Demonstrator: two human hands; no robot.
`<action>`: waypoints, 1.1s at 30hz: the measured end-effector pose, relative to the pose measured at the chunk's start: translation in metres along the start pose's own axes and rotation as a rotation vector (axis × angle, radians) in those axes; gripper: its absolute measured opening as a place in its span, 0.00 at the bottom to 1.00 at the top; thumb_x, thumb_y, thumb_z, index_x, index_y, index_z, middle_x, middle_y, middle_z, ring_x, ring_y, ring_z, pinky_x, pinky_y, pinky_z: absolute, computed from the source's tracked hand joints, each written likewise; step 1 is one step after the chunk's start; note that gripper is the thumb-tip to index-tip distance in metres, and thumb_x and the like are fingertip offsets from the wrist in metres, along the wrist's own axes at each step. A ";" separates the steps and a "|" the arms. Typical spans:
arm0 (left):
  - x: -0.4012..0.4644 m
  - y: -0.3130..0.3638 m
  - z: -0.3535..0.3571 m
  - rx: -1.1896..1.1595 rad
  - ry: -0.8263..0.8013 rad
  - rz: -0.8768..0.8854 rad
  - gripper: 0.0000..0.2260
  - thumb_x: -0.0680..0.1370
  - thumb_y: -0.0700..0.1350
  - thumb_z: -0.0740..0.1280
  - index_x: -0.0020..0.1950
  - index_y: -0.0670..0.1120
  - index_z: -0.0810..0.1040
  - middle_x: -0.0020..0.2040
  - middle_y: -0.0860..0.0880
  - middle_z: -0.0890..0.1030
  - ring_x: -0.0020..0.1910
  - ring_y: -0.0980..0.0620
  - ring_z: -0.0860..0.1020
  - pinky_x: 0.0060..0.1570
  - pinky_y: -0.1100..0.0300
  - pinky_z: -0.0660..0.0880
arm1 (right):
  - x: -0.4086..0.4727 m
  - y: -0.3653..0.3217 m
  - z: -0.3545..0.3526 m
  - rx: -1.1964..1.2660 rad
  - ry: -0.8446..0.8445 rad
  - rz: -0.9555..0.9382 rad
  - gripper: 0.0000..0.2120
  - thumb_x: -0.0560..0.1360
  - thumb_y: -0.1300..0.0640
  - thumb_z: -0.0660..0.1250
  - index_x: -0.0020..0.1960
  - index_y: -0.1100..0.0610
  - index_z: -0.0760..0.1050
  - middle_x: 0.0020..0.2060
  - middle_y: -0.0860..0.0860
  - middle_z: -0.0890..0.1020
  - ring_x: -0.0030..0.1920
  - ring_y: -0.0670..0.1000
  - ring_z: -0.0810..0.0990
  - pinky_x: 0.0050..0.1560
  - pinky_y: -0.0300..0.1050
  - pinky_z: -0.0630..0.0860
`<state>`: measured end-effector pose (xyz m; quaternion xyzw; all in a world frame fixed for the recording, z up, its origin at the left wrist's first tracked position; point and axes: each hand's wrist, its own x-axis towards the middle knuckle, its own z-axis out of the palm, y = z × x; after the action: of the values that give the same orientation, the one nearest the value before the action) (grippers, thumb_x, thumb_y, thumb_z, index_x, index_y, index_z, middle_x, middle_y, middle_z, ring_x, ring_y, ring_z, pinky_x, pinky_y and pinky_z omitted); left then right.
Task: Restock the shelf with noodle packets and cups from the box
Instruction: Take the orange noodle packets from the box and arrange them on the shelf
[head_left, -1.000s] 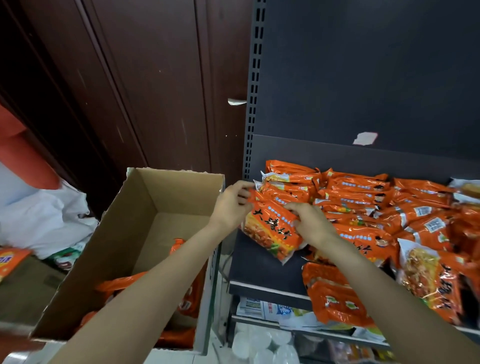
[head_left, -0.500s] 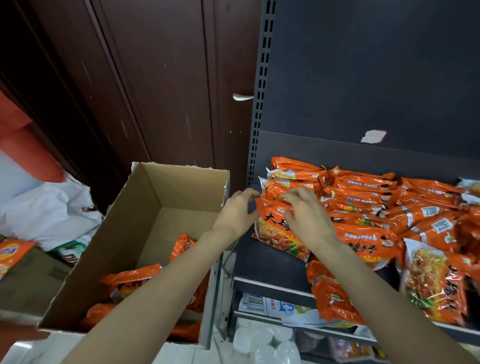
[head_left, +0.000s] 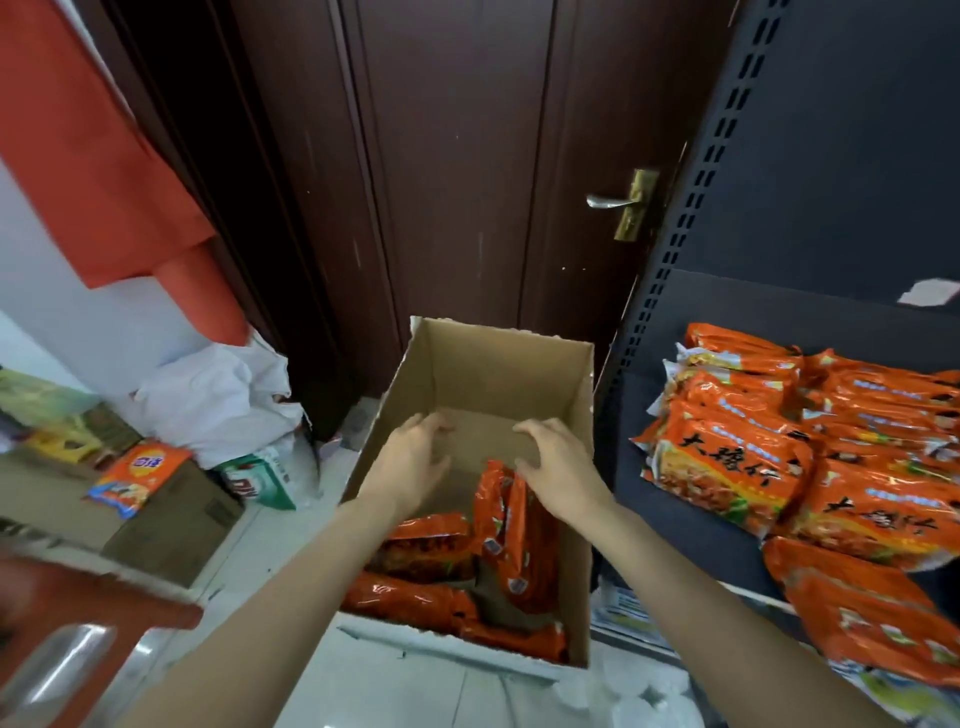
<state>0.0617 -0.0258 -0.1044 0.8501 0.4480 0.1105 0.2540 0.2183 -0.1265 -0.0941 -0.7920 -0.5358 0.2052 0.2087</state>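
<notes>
An open cardboard box (head_left: 498, 364) stands on the floor left of the dark shelf (head_left: 628, 499). Several orange noodle packets (head_left: 415, 597) lie in its near end, and two of them stand upright (head_left: 511, 525). My left hand (head_left: 413, 462) and my right hand (head_left: 561, 462) hover inside the box above those packets, fingers spread, holding nothing. On the shelf at the right, orange noodle packets (head_left: 727, 467) are stacked in overlapping rows. No cups can be made out.
A dark wooden door with a metal handle (head_left: 613, 201) is behind the box. At the left are white bags (head_left: 218, 405), a brown carton (head_left: 171, 525) with an orange packet (head_left: 140, 473) on it, and red cloth (head_left: 104, 156). A lower shelf level holds papers (head_left: 623, 608).
Both hands let go of the packet on the shelf and moved left into the box. The view swung left, so the box sits in the middle and the shelf at the right edge.
</notes>
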 end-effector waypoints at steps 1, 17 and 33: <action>-0.001 -0.011 0.001 0.016 -0.052 0.005 0.16 0.75 0.40 0.68 0.63 0.46 0.75 0.59 0.45 0.76 0.56 0.48 0.77 0.58 0.59 0.71 | 0.002 -0.005 0.013 0.012 -0.031 0.041 0.21 0.78 0.57 0.63 0.71 0.54 0.65 0.66 0.54 0.69 0.63 0.53 0.73 0.63 0.45 0.69; 0.025 -0.051 0.068 -0.012 -0.591 -0.073 0.18 0.79 0.46 0.64 0.67 0.42 0.72 0.64 0.44 0.76 0.63 0.45 0.74 0.62 0.55 0.70 | 0.017 0.034 0.108 -0.022 -0.158 0.576 0.08 0.77 0.59 0.61 0.52 0.59 0.76 0.50 0.58 0.82 0.49 0.57 0.81 0.54 0.53 0.79; 0.056 -0.041 0.106 -0.315 -0.376 -0.367 0.05 0.76 0.40 0.67 0.46 0.40 0.80 0.47 0.43 0.81 0.50 0.47 0.79 0.48 0.60 0.71 | 0.033 0.023 0.083 -0.038 0.014 0.517 0.09 0.79 0.59 0.59 0.58 0.58 0.72 0.52 0.58 0.80 0.51 0.58 0.81 0.51 0.56 0.79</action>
<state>0.1087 0.0042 -0.2181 0.7106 0.5165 -0.0285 0.4769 0.2016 -0.0948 -0.1788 -0.9078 -0.3178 0.2363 0.1379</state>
